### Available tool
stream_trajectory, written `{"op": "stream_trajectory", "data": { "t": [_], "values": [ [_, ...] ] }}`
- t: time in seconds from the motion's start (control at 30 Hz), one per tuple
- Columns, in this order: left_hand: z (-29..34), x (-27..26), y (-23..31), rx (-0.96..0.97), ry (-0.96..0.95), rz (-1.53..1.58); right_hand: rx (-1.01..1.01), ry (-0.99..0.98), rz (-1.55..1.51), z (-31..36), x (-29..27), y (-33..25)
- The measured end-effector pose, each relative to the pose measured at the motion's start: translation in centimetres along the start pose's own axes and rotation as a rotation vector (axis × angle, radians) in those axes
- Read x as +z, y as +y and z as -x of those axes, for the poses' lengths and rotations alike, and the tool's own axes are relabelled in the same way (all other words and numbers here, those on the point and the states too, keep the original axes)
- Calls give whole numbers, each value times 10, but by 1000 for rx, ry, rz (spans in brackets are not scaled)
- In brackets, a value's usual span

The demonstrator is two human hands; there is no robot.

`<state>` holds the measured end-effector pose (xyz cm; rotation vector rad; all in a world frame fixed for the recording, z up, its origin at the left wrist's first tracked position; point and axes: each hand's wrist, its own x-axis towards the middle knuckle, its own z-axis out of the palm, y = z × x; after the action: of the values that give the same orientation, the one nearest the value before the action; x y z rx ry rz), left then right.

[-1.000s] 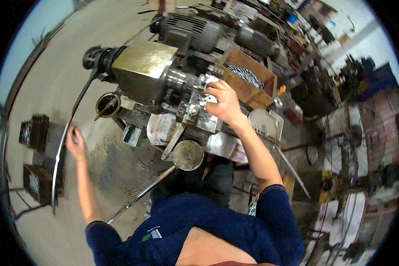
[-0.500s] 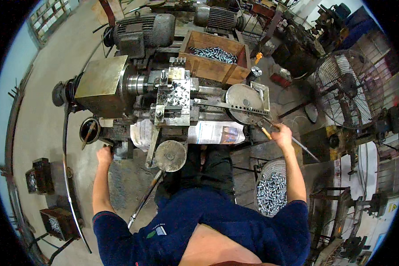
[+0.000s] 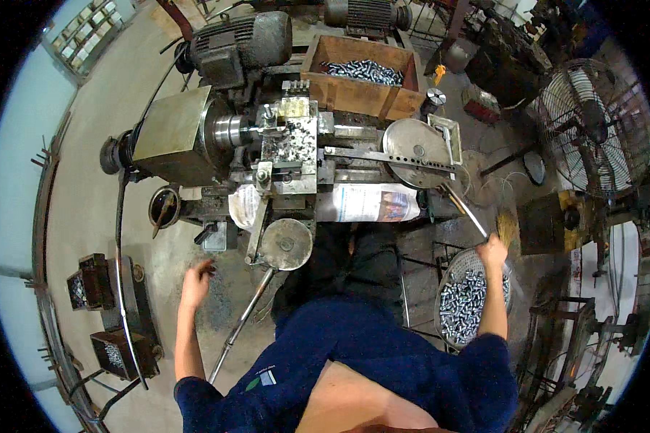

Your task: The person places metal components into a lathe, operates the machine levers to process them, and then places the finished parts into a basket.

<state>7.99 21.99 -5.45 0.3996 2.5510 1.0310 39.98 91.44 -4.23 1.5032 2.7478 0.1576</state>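
We look straight down on a grey lathe [image 3: 195, 137] with an electric motor [image 3: 242, 40] above its headstock, and we stand right at its front. Our right hand [image 3: 492, 251] is out to the right, fingers closed around the end of a long metal lever [image 3: 464, 206] that runs up and left to the round steel disc [image 3: 415, 146] at the machine's right end. Just below that hand sits a round wire basket [image 3: 469, 303] full of small silvery metal parts, close by our right forearm. Our left hand [image 3: 197, 278] hangs low on the left, over the oily floor [image 3: 79, 180], touching nothing we can make out; its fingers look loosely curled, and we cannot tell more than that. Near it, a round handwheel [image 3: 287, 244] juts from the front of the carriage, and a thin steel rod [image 3: 242, 325] slants down from it toward our left elbow. Newspaper [image 3: 372, 202] is draped over the bed beside the handwheel. Behind the carriage, a wooden box [image 3: 361, 90] holds more silvery parts. Far left, two small dark bins [image 3: 90, 281] stand on the floor, and at the right a big cage fan [image 3: 592, 130] faces the machine.
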Motion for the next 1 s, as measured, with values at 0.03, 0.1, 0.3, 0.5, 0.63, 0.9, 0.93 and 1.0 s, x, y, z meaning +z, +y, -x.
{"op": "stream_trajectory", "data": {
  "t": [0.03, 0.1, 0.3, 0.5, 0.63, 0.9, 0.93, 1.0],
  "values": [
    [8, 4, 33, -19, -75, 57, -21, -2, -41, 26, -3, -5],
    [28, 5, 105, -54, -220, 178, -12, -87, -94, 75, -10, -19],
    [49, 42, 162, -1, -373, -384, -50, -132, -369, 138, -13, -65],
    [43, 63, 131, 38, -294, -320, -53, -157, -392, 152, -25, -81],
    [43, 61, 138, -15, -305, -228, -29, -215, -346, 147, -30, -84],
    [38, 35, 142, -140, -587, -8, 57, -268, -72, 78, -18, -29],
    [32, 29, 136, -166, -670, 21, 24, -226, -23, 62, -10, -9],
    [19, 21, 116, -143, -575, 314, 120, -188, 63, 17, -6, 13]
  ]
}}
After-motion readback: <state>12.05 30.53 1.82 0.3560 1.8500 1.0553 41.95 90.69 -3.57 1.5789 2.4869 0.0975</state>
